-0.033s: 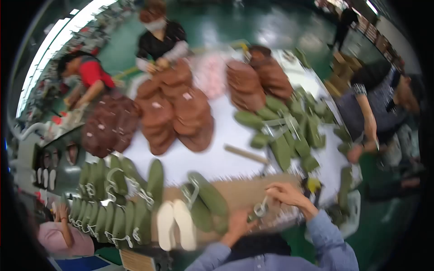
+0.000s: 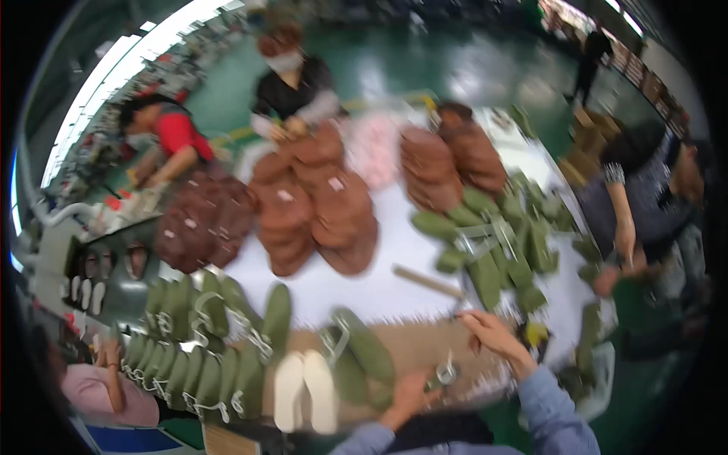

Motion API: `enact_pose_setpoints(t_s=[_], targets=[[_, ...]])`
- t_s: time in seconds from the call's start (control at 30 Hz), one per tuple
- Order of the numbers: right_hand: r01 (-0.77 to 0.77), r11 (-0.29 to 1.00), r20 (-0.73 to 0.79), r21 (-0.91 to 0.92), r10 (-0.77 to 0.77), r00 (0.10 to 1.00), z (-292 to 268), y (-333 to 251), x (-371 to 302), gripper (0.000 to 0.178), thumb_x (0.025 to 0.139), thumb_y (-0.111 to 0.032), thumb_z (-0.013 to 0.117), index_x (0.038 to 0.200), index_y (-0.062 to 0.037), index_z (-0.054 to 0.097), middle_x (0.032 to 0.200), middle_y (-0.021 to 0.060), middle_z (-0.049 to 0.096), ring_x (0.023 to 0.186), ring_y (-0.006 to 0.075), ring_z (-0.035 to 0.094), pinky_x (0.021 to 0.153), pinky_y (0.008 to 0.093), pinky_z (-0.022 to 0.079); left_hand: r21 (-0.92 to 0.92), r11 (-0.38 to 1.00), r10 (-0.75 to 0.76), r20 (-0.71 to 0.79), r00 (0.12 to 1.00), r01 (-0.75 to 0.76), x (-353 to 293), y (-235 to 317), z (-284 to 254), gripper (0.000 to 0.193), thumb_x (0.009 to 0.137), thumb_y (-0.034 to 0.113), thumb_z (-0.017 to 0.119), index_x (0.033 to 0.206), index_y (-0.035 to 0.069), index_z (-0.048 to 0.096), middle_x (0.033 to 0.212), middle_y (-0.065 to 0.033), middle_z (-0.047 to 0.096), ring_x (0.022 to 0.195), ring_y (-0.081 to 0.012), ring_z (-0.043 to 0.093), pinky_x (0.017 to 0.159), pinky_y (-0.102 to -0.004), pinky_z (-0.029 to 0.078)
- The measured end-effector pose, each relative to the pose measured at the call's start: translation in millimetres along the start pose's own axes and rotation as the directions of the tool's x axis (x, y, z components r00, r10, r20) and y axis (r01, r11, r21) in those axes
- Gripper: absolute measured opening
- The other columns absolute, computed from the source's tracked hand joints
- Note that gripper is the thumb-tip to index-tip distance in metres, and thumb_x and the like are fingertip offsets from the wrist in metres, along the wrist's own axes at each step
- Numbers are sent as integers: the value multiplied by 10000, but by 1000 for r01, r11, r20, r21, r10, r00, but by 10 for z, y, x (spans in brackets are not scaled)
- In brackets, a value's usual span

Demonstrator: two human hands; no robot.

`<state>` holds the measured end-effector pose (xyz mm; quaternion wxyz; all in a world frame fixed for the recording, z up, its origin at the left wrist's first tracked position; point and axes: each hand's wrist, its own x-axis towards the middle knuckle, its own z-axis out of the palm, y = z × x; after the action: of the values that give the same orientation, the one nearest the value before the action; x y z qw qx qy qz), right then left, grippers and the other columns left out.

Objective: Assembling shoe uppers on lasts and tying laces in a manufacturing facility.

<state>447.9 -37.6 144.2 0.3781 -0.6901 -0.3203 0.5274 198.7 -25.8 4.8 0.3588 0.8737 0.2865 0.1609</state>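
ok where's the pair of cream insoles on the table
In the head view, the cream insoles lie left of centre at the near edge of the table, between the rows of green soles and a green pair.

The right hand [image 2: 497, 343] no longer reaches the upper end of the white looped strap [image 2: 447, 373]; it is farther forward, its fingertips near the flat stick [image 2: 427, 281]. The strap's end now stands free, just right of the left hand [image 2: 412, 394].

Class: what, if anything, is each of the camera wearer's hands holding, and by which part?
Left hand: apparently a small round-rimmed object, by its left side. Right hand: too blurred to tell.
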Motion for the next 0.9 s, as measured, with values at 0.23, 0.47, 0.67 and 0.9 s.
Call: enact_pose_setpoints(t_s=[0.23, 0.47, 0.67, 0.9], targets=[[-102, 990, -410, -93, 55, 910, 275, 900, 1539, 539, 966, -487, 354, 1317, -79, 312, 718, 223, 655, 480, 300, 633, 395, 411, 512, -97, 992, -85, -13, 996, 83, -190, 164, 207, 529, 727, 365, 751, 1170, 121, 596, 1063, -118, 631, 992, -319, 585, 852, -440, 456], [-196, 806, -105, 559, 303, 947, 126, 845, 1326, 402, 903, -329, 556, 1170, -78, 392, 840, 178, 629, 606, 244, 621, 516, 367, 541, -85, 994, -77, -68, 995, 71, -87, 72, 252, 526, 739, 374, 745, 1175, 128, 586, 1064, -127, 623, 990, -322, 580, 833, -448, 454], [-30, 877, -99, 479, 88, 991, -21, 290, -20, 483, 826, -73, 555, 1285, -154, 431, 751, 107, 545, 615, 216, 567, 540, 387, 498, -28, 999, -46, -7, 999, 45, 14, 14, 147, 548, 759, 407, 719, 1207, 133, 563, 993, -136, 627, 919, -348, 587, 775, -469, 458], [321, 880, -353, -350, -441, 825, 209, 564, -1138, 408, 941, -116, 447, 1322, 30, 456, 1312, 216, 513, 1259, 305, 458, 1048, 392, 341, -34, 999, 38, -61, 997, -40, -62, -10, 183, 578, 752, 431, 711, 1238, 161, 552, 990, -145, 626, 906, -347, 587, 754, -474, 454]])
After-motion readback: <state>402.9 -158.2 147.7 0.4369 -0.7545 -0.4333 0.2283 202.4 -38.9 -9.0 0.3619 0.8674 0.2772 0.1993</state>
